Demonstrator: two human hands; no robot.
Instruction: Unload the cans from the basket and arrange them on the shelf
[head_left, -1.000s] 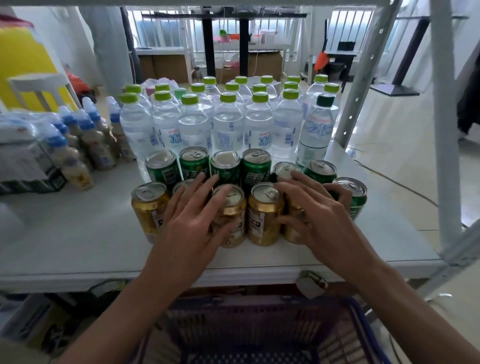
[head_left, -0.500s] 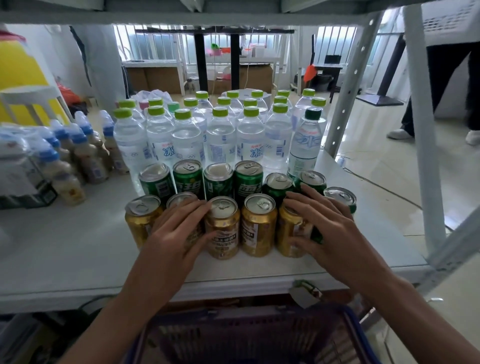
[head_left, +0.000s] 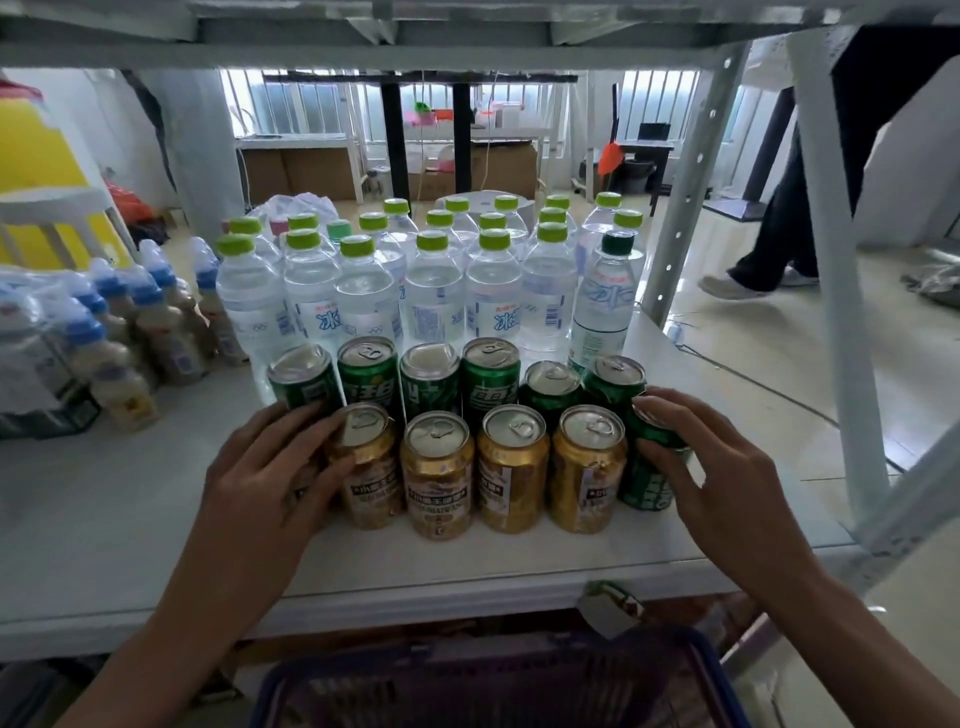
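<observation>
Two rows of cans stand on the white shelf (head_left: 130, 519): green cans (head_left: 491, 384) behind, gold cans (head_left: 439, 478) in front. My left hand (head_left: 270, 478) curls over the leftmost gold can, which is mostly hidden, and its fingertips touch the neighbouring gold can (head_left: 366, 457). My right hand (head_left: 727, 478) grips a green can (head_left: 647, 483) at the right end of the front row, thumb and fingers around its top. Below the shelf edge is the blue basket (head_left: 498, 670); no cans show in the part I can see.
Green-capped water bottles (head_left: 434, 291) fill the shelf behind the cans. Small blue-capped bottles (head_left: 156, 322) stand at the left. A white shelf upright (head_left: 836, 312) rises right of my right hand. The upper shelf board (head_left: 467, 31) hangs overhead. A person's legs (head_left: 779, 234) pass at far right.
My hands have slid apart: the left one from the middle gold cans to the left end, the right one onto the green can at the right end. The view has tilted upward.
</observation>
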